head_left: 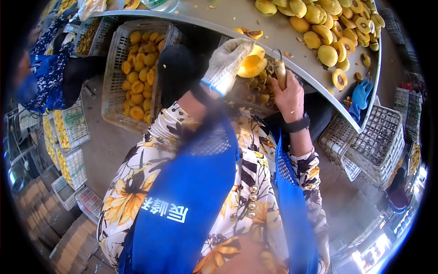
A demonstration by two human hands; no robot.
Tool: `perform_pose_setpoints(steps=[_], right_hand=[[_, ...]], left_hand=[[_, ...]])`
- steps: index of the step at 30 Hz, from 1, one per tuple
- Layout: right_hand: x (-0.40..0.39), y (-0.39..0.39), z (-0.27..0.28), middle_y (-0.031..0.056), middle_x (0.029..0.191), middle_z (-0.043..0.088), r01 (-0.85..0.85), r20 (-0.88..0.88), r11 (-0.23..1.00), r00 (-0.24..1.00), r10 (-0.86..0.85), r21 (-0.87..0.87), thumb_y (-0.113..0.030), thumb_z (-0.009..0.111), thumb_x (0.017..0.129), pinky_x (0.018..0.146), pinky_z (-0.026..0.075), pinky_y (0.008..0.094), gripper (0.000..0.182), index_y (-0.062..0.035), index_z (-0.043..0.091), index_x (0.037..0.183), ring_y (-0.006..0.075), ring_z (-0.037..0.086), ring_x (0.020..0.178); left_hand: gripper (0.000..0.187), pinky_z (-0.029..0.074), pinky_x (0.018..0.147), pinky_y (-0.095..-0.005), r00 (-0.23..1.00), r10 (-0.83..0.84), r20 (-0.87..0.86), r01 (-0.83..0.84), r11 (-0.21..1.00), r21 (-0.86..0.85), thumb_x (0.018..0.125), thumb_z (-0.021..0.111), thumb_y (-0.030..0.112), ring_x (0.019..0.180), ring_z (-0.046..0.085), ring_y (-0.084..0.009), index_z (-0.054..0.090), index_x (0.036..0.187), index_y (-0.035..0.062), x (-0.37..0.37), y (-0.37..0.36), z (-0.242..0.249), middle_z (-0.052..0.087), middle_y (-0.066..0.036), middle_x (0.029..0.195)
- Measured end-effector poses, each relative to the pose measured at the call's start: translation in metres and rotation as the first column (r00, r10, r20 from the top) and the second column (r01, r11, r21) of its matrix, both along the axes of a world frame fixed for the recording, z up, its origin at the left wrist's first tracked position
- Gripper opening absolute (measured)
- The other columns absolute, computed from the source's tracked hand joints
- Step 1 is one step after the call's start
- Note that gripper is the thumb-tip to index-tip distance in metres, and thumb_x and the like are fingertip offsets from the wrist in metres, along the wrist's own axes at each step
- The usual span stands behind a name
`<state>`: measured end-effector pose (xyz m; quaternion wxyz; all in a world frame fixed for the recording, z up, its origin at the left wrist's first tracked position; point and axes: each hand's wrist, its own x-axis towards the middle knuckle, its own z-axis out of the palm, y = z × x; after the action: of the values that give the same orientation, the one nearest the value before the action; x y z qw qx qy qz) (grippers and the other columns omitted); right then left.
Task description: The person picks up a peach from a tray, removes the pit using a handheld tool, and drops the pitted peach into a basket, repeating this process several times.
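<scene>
Gloved left hand (226, 61): clasping cut yellow peach (251, 66), likely soft, slippery; rounded outside suiting light hold. Right hand (290, 98): gripping pale-handled hook tool (281, 76) beside it.

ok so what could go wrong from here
The hooked metal tool with a pale handle in the bare right hand might slip toward the white-gloved left hand holding the halved yellow fruit. The blue rubber glove near the grey metal table's edge could get knocked off.
</scene>
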<state>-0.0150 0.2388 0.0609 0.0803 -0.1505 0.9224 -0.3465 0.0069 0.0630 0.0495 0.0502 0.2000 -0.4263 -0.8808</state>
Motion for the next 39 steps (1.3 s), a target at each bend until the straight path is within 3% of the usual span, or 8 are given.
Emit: perform_pose_setpoints(steps=[7,13,19,23,28,31,34,39], right_hand=[[0.004,0.001,-0.001,0.0232,0.075,0.057,-0.147,0.098,0.983,0.986,0.136,0.112,-0.019,0.058,0.08,0.061,0.045,0.0423,0.022,-0.004,0.052,0.095,0.0404,0.056,0.073],[0.013,-0.009,-0.002,0.0233,0.073,0.057,-0.116,0.005,0.992,0.993,0.116,0.057,-0.016,0.058,0.079,0.062,0.045,0.0447,0.021,-0.0031,0.049,0.093,0.0411,0.055,0.073],[0.015,-0.008,-0.009,0.0239,0.071,0.056,-0.124,0.069,0.987,0.991,0.118,0.098,-0.009,0.058,0.074,0.062,0.044,0.0472,0.02,-0.0025,0.046,0.088,0.0414,0.055,0.071],[0.008,-0.001,-0.006,0.0234,0.07,0.057,-0.215,0.119,0.951,0.974,0.192,0.223,-0.006,0.056,0.071,0.063,0.044,0.0477,0.019,-0.0019,0.045,0.086,0.0413,0.055,0.071],[-0.006,0.007,0.007,0.0227,0.072,0.057,-0.353,0.15,0.865,0.936,0.32,0.356,-0.005,0.054,0.069,0.067,0.044,0.0462,0.017,-0.0004,0.046,0.084,0.0398,0.056,0.076],[-0.016,0.01,0.015,0.0224,0.074,0.057,-0.475,0.241,0.807,0.879,0.412,0.351,-0.007,0.055,0.069,0.069,0.044,0.0447,0.018,-0.0003,0.048,0.084,0.039,0.056,0.078],[-0.025,0.015,0.01,0.0226,0.074,0.057,-0.573,0.298,0.772,0.814,0.498,0.277,-0.01,0.056,0.068,0.07,0.044,0.0437,0.02,-0.0002,0.05,0.084,0.0392,0.056,0.078],[-0.028,0.014,0.007,0.021,0.075,0.059,-0.646,0.345,0.664,0.763,0.547,0.375,-0.01,0.056,0.07,0.071,0.045,0.0434,0.016,-0.0009,0.054,0.083,0.0379,0.057,0.078]], left_hand=[[0.02,0.05,0.069,-0.0217,0.999,0.019,-0.027,-0.023,0.987,-0.16,0.083,0.061,0.013,0.077,0.06,-0.0111,0.06,0.096,-0.0011,0.001,0.004,0.005,0.062,-0.007,0.088],[0.023,0.049,0.07,-0.0211,0.999,0.036,-0.041,-0.043,0.983,-0.18,0.082,0.061,0.013,0.077,0.059,-0.0099,0.059,0.1,-0.0025,0.003,0.009,0.003,0.062,-0.007,0.089],[0.024,0.049,0.069,-0.0219,0.996,0.083,0.021,-0.068,0.919,-0.388,0.082,0.062,0.014,0.078,0.058,-0.0102,0.06,0.099,-0.0024,0.007,0.016,0.008,0.063,-0.007,0.09],[0.032,0.047,0.073,-0.0231,0.994,-0.001,0.108,0.076,0.723,-0.687,0.077,0.066,0.019,0.081,0.059,-0.0124,0.061,0.101,-0.0005,0.008,0.011,0.015,0.064,-0.009,0.093],[0.039,0.045,0.078,-0.0246,0.966,-0.161,0.202,0.248,0.362,-0.899,0.072,0.066,0.026,0.086,0.06,-0.0159,0.06,0.104,0.0046,0.006,0.001,0.013,0.064,-0.009,0.096],[0.039,0.045,0.081,-0.0257,0.93,-0.238,0.281,0.353,0.359,-0.864,0.072,0.064,0.024,0.088,0.061,-0.0189,0.059,0.106,0.0058,0.008,-0.003,0.01,0.064,-0.01,0.097],[0.038,0.046,0.081,-0.0293,0.901,-0.285,0.327,0.399,0.252,-0.882,0.071,0.059,0.02,0.091,0.06,-0.0249,0.059,0.108,0.0119,0.01,-0.005,0.015,0.062,-0.011,0.1],[0.036,0.047,0.077,-0.0338,0.848,-0.361,0.387,0.42,0.014,-0.908,0.071,0.058,0.02,0.089,0.059,-0.0294,0.061,0.106,0.0164,0.012,-0.005,0.015,0.062,-0.012,0.097]])
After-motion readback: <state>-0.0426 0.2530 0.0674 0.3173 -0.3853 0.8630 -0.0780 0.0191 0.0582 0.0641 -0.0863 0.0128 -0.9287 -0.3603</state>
